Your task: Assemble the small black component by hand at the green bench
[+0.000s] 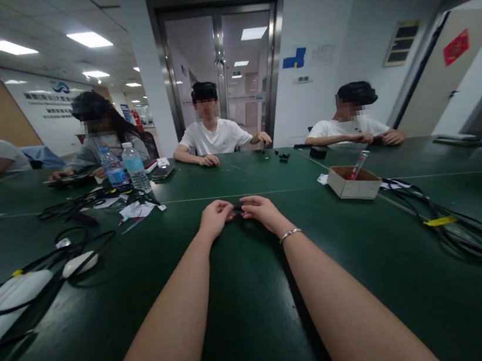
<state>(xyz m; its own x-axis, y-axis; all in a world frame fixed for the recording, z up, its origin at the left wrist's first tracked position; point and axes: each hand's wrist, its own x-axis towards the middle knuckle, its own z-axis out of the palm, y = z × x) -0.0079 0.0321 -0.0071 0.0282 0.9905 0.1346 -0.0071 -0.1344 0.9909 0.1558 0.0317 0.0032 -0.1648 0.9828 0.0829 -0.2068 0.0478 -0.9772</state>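
A small black object [238,207], too tiny to identify, is sitting pinched between both hands just above the dark green desk [250,321]. The left hand [214,217] and the right hand [261,210] are each closing fingertips on one end of it. It is looking light and probably rigid, so a fingertip grip at the ends seems fitting. An open cardboard box [354,183] is lying well apart to the right.
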